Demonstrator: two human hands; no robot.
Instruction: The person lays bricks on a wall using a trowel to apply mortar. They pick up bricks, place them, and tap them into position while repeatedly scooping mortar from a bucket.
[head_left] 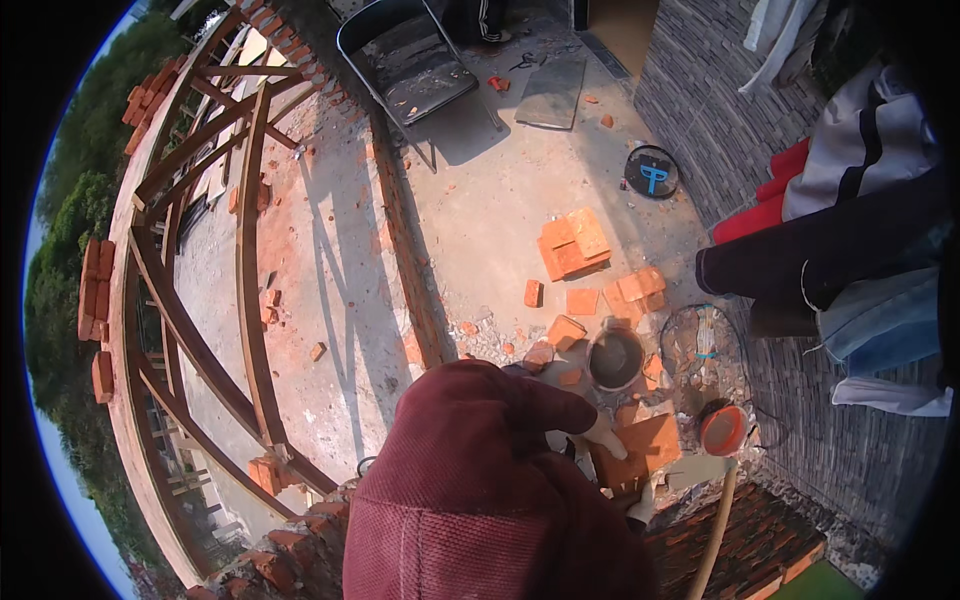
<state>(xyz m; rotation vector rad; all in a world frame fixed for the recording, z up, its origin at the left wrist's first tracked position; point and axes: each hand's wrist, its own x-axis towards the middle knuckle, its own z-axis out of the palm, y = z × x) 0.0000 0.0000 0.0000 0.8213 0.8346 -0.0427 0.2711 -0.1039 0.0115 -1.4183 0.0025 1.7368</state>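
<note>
Rectangular orange-red clay brick (648, 445), toward four o'clock in view: the left hand (605, 438) clasps its left side, perhaps steadying it; the right hand's (642, 506) grip below is hidden. Grey-filled round bucket (615, 360) stands at eleven o'clock from it, presumably for easy reach.

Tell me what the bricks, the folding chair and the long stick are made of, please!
Bricks: probably baked clay, matte, judging by their orange colour and blocky shape. Folding chair: shiny frame, likely metal; dusty dark seat, material unclear. Long stick: likely wood, smooth-looking, pale brown.
</note>
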